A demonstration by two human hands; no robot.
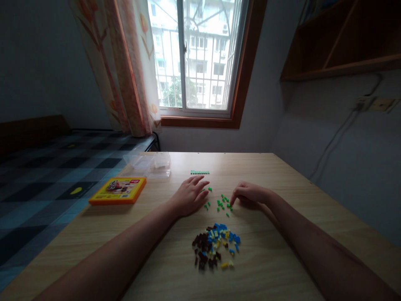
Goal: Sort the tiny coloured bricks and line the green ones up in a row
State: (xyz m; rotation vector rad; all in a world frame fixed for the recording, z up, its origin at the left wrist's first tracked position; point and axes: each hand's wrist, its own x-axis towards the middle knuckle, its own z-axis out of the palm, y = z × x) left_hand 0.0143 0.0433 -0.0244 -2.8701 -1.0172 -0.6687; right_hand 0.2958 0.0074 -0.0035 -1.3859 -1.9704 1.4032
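Note:
Small green building bricks (221, 204) lie scattered on the table between my two hands. My left hand (190, 195) rests palm down with its fingers spread, close to a few of the green pieces and partly covering some. My right hand (248, 193) reaches down with its index finger touching a green piece at the right side of the scatter; the other fingers are curled in. Beyond my left hand stands a neat row of green bricks (199, 172). Nearer to me is a mixed pile of brown, blue, yellow and cream bricks (214, 244).
An orange and yellow box (118, 191) lies at the table's left edge. Behind it sit clear plastic trays (150, 164). The wooden table (269, 263) meets a bed with a checked cover (40, 179) on the left. A window (203, 62) is ahead.

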